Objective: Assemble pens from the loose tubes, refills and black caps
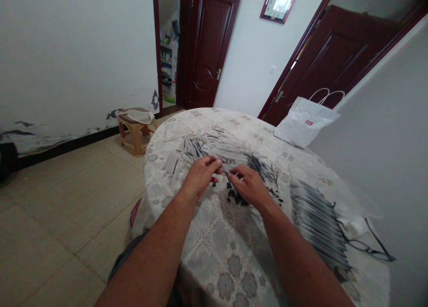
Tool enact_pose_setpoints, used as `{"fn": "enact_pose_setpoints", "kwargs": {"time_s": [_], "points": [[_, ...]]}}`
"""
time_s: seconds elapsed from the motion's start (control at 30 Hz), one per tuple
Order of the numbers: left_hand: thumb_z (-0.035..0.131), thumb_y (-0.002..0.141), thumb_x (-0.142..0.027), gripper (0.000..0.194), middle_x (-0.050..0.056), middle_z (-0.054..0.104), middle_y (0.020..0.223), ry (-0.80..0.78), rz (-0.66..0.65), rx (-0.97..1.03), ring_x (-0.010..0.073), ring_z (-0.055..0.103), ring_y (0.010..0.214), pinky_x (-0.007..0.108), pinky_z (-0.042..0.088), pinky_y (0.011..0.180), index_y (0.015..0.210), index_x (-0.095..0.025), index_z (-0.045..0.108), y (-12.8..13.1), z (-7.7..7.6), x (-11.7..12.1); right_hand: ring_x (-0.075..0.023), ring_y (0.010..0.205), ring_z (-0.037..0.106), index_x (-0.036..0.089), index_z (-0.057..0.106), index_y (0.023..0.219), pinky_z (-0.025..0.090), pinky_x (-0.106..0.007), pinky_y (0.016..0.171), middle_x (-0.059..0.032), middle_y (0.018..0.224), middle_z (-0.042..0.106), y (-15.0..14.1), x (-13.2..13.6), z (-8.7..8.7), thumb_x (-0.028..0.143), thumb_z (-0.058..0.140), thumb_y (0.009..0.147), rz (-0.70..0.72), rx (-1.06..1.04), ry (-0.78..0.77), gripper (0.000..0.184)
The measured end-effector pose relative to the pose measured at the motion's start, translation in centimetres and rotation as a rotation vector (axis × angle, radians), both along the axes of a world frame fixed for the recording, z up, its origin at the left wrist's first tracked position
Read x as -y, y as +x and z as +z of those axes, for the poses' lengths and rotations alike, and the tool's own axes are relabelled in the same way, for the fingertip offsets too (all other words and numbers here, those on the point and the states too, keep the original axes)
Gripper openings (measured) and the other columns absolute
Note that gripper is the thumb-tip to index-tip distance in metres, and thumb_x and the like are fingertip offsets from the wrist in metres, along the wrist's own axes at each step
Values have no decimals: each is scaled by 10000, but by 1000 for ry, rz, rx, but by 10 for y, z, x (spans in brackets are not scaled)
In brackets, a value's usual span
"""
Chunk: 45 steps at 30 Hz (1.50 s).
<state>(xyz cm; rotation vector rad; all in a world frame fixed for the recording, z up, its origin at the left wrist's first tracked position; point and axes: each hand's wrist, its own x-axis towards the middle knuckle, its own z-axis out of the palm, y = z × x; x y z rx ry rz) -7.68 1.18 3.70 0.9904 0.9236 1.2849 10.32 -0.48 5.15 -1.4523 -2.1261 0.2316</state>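
My left hand (pixel 204 172) is closed in a pinch over the middle of the table, on what looks like a translucent pen barrel (pixel 226 168). Close beside it, my right hand (pixel 246 180) pinches a thin dark piece, perhaps a pen refill; the fingers partly hide both pieces. Beyond the hands lies a loose pile of whitish translucent tubes (pixel 224 147). Thin black sticks (pixel 261 166) are heaped past my right hand, and more (pixel 194 148) lie among the tubes at left. Small black caps (pixel 236 197) are scattered beneath my right hand.
A patterned cloth covers the round table (pixel 234 262). Rows of dark-and-clear pens (pixel 317 222) lie at right, near black-framed glasses (pixel 371 249). A white paper bag (pixel 304 122) stands at the far right edge. A plastic stool (pixel 136 130) is on the floor at left.
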Motion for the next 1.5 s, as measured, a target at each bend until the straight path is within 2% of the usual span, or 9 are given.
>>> {"fn": "enact_pose_setpoints", "kwargs": {"time_s": [0.17, 0.27, 0.37, 0.47, 0.63, 0.97, 1.17, 1.3, 1.5], "points": [[751, 774, -396, 253, 77, 687, 831, 14, 299, 111, 157, 653, 648, 194, 461, 444, 802, -166, 650, -14, 3, -10, -167, 893, 665, 188, 703, 1080, 469, -247, 834, -56, 1012, 744, -27, -13, -12, 303, 551, 959, -14, 45, -77, 226], [702, 795, -393, 241, 50, 677, 840, 23, 469, 257, 134, 640, 629, 195, 472, 462, 840, -176, 609, -27, 6, -17, -205, 1011, 661, 183, 703, 1069, 451, -274, 895, -103, 1060, 738, -43, -23, -23, 334, 538, 976, -112, 251, -109, 242], [690, 780, -372, 235, 17, 648, 794, 1, 536, 405, 122, 621, 612, 198, 477, 476, 865, -178, 590, -36, 9, -20, -231, 1034, 669, 190, 705, 1053, 463, -297, 877, -128, 1091, 729, -62, -29, -31, 402, 508, 989, -168, 439, -152, 297], [693, 762, -352, 229, 4, 638, 771, -41, 526, 464, 118, 611, 594, 199, 464, 472, 862, -176, 587, -38, 9, -20, -245, 1005, 692, 177, 710, 1063, 486, -304, 841, -145, 1100, 727, -78, -33, -35, 425, 489, 991, -195, 526, -169, 340], [702, 760, -357, 236, 9, 650, 787, -36, 495, 458, 120, 617, 602, 201, 457, 469, 855, -173, 587, -36, 8, -17, -272, 997, 714, 137, 724, 1072, 506, -336, 838, -185, 1076, 738, -80, -34, -36, 303, 463, 982, -209, 571, -182, 322], [702, 803, -383, 257, 31, 668, 818, -30, 410, 443, 141, 672, 637, 215, 501, 495, 875, -176, 566, -31, 7, -13, -271, 946, 711, 160, 720, 955, 470, -322, 777, -168, 1005, 747, -24, -7, -28, 297, 502, 931, -159, 688, -217, 259], [675, 856, -399, 280, 90, 718, 898, -45, 288, 414, 222, 746, 721, 291, 570, 556, 941, -195, 502, -22, 3, -10, -198, 763, 672, 201, 622, 924, 413, -270, 689, -69, 831, 719, 20, 20, -26, 324, 461, 974, -176, 347, -96, 208], [717, 830, -321, 282, 90, 723, 906, -27, 228, 412, 206, 743, 753, 336, 603, 664, 934, -192, 489, -16, 0, -10, -173, 716, 637, 225, 599, 916, 416, -256, 676, -19, 801, 690, 29, 29, -24, 354, 477, 980, -101, 51, -41, 188], [756, 774, -276, 323, 64, 718, 905, -6, 224, 405, 192, 736, 771, 337, 602, 695, 950, -199, 496, -13, -2, -11, -187, 777, 633, 220, 612, 925, 443, -271, 730, -45, 848, 685, 25, 28, -30, 319, 476, 970, -54, 27, 45, 174]]}}
